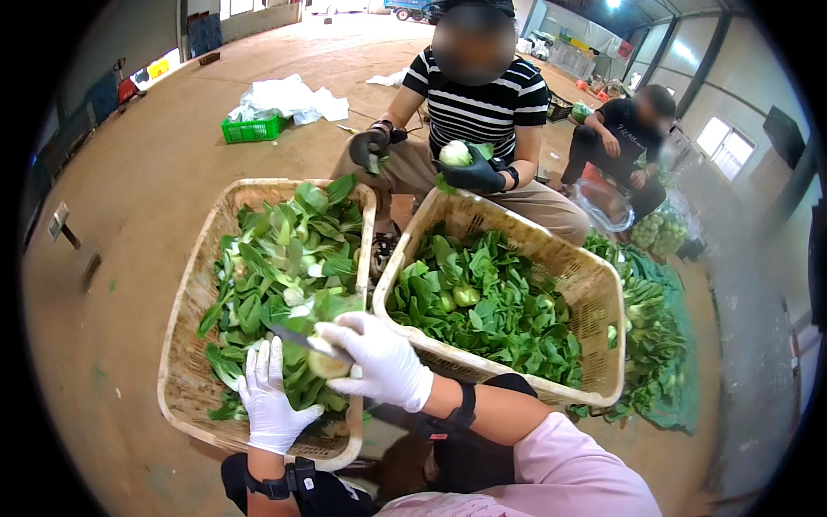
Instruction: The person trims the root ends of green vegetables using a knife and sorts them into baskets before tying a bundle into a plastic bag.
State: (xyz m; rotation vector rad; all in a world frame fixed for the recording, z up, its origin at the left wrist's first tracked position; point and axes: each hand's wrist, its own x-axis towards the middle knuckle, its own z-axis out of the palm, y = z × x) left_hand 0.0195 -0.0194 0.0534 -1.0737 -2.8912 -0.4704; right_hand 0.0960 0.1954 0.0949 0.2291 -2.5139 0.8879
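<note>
And the right hand (379, 362) clutches the knife (291, 335), a bok choy (329, 365) seemingly pinned under its fingers, so the wide-spread left hand (277, 401) just beside should keep clear of the edge.

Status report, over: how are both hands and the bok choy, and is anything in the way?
Left hand open, over greens in crate. Right hand gripping knife. Bok choy against right hand, beside knife. No clear obstruction.

a pale-green vegetable (327, 366) seemingly touches a slanting grey knife (289, 335).
</note>
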